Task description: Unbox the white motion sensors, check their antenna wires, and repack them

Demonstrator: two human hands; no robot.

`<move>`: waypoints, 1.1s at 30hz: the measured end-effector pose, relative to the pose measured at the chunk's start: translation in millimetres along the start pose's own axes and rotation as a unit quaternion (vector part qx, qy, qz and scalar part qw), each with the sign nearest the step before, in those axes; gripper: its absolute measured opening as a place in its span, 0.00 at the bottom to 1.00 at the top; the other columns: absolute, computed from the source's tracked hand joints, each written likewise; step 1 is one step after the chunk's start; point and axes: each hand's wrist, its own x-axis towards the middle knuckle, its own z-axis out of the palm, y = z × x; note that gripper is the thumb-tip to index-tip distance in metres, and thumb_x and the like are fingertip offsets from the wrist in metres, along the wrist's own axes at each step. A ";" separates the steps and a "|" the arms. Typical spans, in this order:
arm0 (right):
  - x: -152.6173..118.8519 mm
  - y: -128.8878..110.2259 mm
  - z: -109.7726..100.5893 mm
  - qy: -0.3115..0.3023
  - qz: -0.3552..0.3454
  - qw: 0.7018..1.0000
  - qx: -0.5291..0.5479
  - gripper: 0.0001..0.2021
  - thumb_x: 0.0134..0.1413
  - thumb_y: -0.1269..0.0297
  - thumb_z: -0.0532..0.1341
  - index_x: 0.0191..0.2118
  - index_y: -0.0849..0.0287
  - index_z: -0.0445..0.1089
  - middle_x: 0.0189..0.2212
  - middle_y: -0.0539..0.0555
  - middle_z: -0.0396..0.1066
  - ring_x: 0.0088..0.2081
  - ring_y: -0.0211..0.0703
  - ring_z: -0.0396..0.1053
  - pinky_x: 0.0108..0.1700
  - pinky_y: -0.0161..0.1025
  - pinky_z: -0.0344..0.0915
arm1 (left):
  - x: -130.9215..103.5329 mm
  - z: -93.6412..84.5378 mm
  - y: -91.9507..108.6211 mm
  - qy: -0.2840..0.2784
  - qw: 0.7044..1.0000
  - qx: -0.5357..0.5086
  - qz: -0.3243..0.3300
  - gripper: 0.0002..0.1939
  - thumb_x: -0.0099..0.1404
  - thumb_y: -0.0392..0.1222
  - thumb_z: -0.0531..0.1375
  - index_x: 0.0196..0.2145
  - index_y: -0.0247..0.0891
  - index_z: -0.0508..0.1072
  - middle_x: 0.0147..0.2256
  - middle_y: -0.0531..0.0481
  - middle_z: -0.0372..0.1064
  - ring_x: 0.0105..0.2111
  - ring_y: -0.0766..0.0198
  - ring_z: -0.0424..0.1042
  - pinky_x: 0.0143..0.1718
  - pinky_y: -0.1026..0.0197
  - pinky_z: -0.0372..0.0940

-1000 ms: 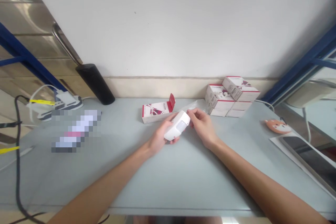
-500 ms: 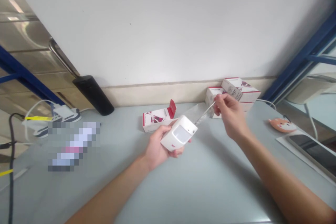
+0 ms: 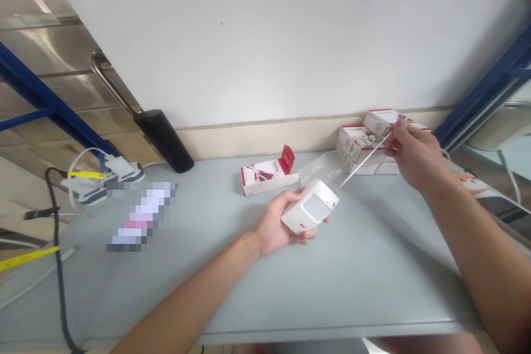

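Observation:
My left hand (image 3: 276,227) is wrapped round a white motion sensor (image 3: 312,207), tilted above the desk with its window facing up. A thin metal antenna (image 3: 363,162) sticks out from the sensor's far right end. At its outer tip, my right hand (image 3: 418,156) pinches the antenna between thumb and fingers. Behind the sensor lies a small white and red box (image 3: 265,176) with its flap up. A clear plastic bag (image 3: 319,168) rests to the right of that box, partly behind the sensor.
Several white and red boxes (image 3: 352,144) are stacked against the wall, partly behind my right hand. A black cylinder (image 3: 166,141) leans at the back left. Near it are a power strip (image 3: 135,172), a blurred-out object (image 3: 141,213) and a black cable (image 3: 60,282). An orange animal-faced item (image 3: 468,181) sits right.
My right hand has moved up and right, away from the sensor, and much more of the antenna shows. My left hand still holds the sensor. The whole view has shifted.

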 end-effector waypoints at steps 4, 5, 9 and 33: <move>0.5 -4.6 -0.2 -0.004 -0.013 1.000 -0.003 0.19 0.69 0.56 0.65 0.27 0.60 0.71 0.21 0.49 0.63 0.24 0.35 0.58 0.30 0.42 0.51 | 0.2 -0.5 -0.3 -0.011 1.000 -0.011 0.003 0.27 0.64 0.54 0.57 0.57 0.39 0.67 0.42 0.38 0.76 0.23 0.63 0.66 0.27 0.59 0.50; 0.7 -6.2 -0.4 -0.002 -0.020 1.000 0.004 0.19 0.70 0.57 0.64 0.27 0.60 0.70 0.21 0.48 0.62 0.24 0.35 0.58 0.30 0.42 0.50 | -0.2 -0.6 0.0 -0.012 1.000 -0.008 0.005 0.27 0.64 0.54 0.57 0.57 0.39 0.67 0.42 0.37 0.76 0.23 0.62 0.66 0.27 0.59 0.51; 5.9 -14.9 -9.5 0.054 -0.029 0.997 0.038 0.20 0.72 0.58 0.62 0.25 0.59 0.67 0.21 0.47 0.60 0.24 0.35 0.58 0.29 0.42 0.49 | -1.5 -1.0 1.7 -0.018 1.000 0.012 -0.005 0.25 0.64 0.53 0.56 0.56 0.42 0.65 0.42 0.37 0.76 0.23 0.62 0.67 0.27 0.59 0.50; 6.6 -2.6 -8.9 0.160 -0.153 0.975 -0.020 0.09 0.69 0.61 0.58 0.36 0.57 0.68 0.19 0.44 0.62 0.19 0.36 0.57 0.23 0.39 0.52 | 0.0 -9.7 9.4 -0.033 0.999 -0.001 -0.028 0.28 0.60 0.49 0.56 0.57 0.39 0.67 0.43 0.35 0.78 0.25 0.57 0.70 0.30 0.57 0.52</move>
